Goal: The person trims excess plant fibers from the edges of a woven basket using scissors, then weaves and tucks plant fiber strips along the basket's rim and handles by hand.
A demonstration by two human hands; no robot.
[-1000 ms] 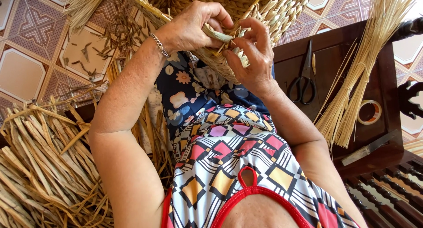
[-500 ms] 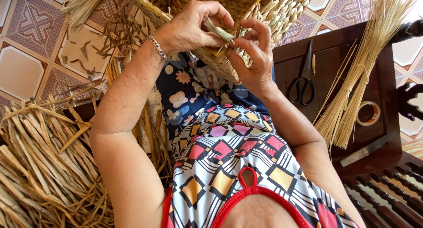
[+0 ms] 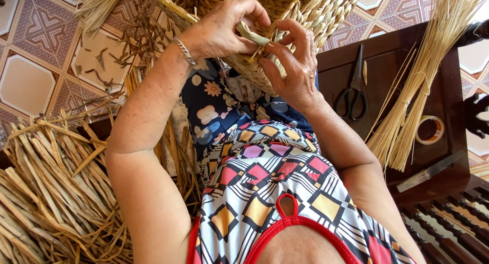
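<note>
A half-woven straw basket (image 3: 326,9) rests against my lap at the top of the view. My left hand (image 3: 226,27) pinches a pale flat straw strand (image 3: 253,35) at the basket's rim. My right hand (image 3: 293,65) presses its fingers on the same strand and on the weave just below it. A silver bracelet (image 3: 184,51) circles my left wrist. Both hands touch each other at the fingertips.
A heap of dried flat leaves (image 3: 51,192) lies at the left. On the dark wooden table (image 3: 448,167) at the right are black scissors (image 3: 354,85), a tied bundle of thin straws (image 3: 423,85), a tape roll (image 3: 429,130) and a knife (image 3: 425,171). Straw scraps litter the tiled floor (image 3: 35,80).
My left hand's fingers have curled tighter over the strand and drawn it slightly toward the rim. The right hand's fingers shifted a little on the weave.
</note>
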